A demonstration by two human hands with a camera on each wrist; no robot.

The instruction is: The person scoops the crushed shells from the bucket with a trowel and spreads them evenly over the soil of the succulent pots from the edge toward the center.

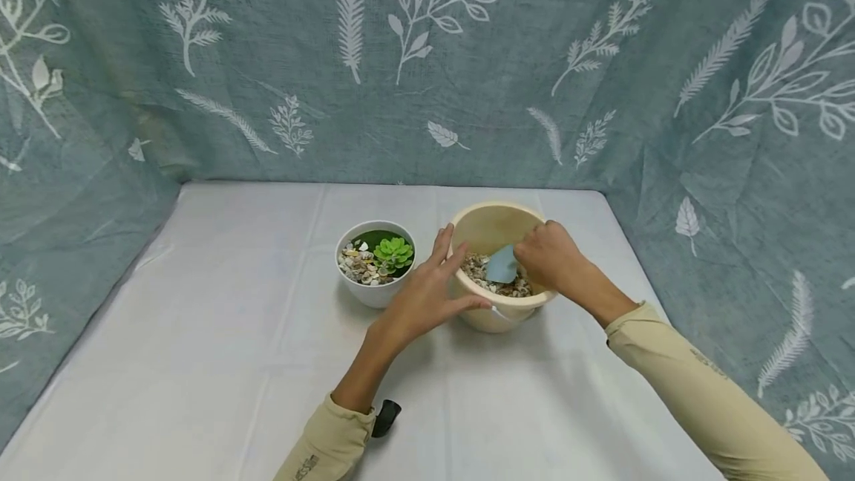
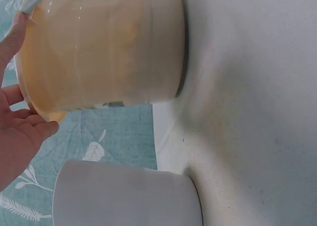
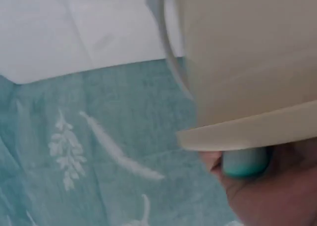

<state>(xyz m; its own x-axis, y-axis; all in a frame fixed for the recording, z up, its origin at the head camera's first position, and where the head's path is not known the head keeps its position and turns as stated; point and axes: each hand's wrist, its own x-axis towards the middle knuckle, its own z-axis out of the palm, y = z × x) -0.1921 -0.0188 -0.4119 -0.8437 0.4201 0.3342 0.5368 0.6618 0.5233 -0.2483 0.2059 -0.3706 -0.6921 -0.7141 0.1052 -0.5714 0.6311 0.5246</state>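
A cream bucket (image 1: 490,321) with a pale carrying handle stands right of centre on the table. Its floor is covered with small shells or pebbles (image 1: 476,267). My left hand (image 1: 424,295) holds the bucket's near-left rim, thumb at the front and fingers spread along the left side. Over the opposite rim reaches my right hand (image 1: 551,258), gripping a light blue scoop (image 1: 502,266) whose blade dips toward the pebbles. In the right wrist view the teal end of the scoop's handle (image 3: 245,162) pokes out of the fist, just beyond the rim.
Left of the bucket, close to my left hand, stands a white pot (image 1: 374,294) with a green succulent (image 1: 394,252) and pebbles. A white cloth covers the table (image 1: 200,347). Green leaf-patterned curtains (image 1: 300,58) enclose the back and sides.
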